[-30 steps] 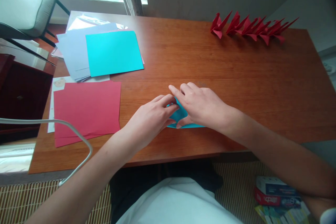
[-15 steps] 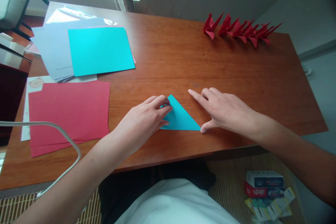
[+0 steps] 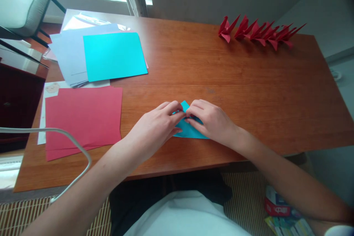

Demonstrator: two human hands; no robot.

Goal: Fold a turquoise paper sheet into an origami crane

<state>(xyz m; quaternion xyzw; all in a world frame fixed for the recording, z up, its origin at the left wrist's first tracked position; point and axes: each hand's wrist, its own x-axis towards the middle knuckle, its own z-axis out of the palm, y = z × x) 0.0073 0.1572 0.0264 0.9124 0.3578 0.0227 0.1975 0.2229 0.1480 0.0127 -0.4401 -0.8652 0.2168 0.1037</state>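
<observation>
A turquoise sheet of paper (image 3: pixel 190 129), folded into a triangle, lies near the table's front edge with its tip pointing away from me. My left hand (image 3: pixel 164 120) covers its left side, thumb and fingers pinched on the paper. From the right, my right hand (image 3: pixel 208 118) reaches over the paper, its fingers closed together near the middle, almost touching the left fingertips. Both hands hide much of the triangle, so the exact fold under the fingers does not show.
Red sheets (image 3: pixel 83 121) lie to the left, beside a white cable (image 3: pixel 69 140). Behind them a turquoise sheet (image 3: pixel 116 57) rests on pale blue paper (image 3: pixel 70 49). Several red paper cranes (image 3: pixel 258 33) stand in a row at the back right of the wooden table (image 3: pixel 171 59).
My right hand has moved left from the triangle's right corner onto its middle, and its spread fingers have closed. My left hand stays at the left side. The view has shifted slightly.
</observation>
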